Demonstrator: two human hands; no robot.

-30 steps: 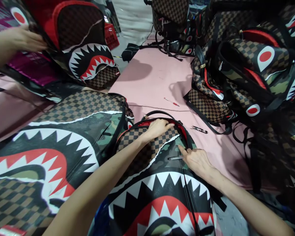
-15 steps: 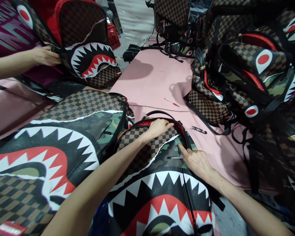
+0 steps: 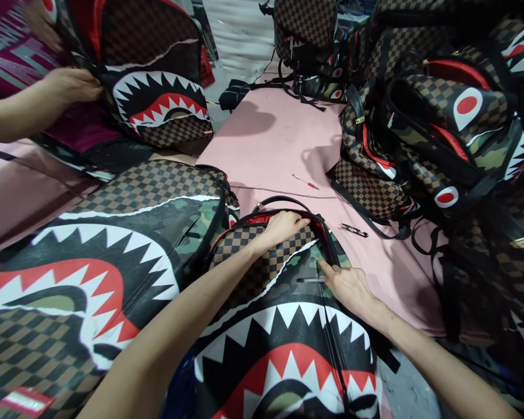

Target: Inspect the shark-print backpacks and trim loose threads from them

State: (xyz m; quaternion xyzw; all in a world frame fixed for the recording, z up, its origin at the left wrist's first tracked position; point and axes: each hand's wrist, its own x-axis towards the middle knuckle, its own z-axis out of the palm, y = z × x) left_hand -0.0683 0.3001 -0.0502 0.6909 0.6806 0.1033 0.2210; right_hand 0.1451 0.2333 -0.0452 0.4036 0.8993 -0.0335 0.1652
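A backpack with a brown check, camouflage and a shark-mouth print lies in front of me, its top opening showing a red lining. My left hand is closed over the upper edge of its front panel, fingertips curled toward the opening. Lower on the right, my right hand rests on the camouflage part beside the vertical zipper, index finger stretched onto the panel and the other fingers folded. A slim grey-and-black stick sticks out from under its fingers; whether it is a pen or a zipper pull I cannot tell.
Left of me lies a similar backpack. Behind it, a co-worker's hand holds another open backpack. On the pink table are a red pen and thread snips. More backpacks are piled at right.
The co-worker's backpack has shifted and turned slightly, and a second hand shows at its upper left. Both my hands stay in nearly the same place.
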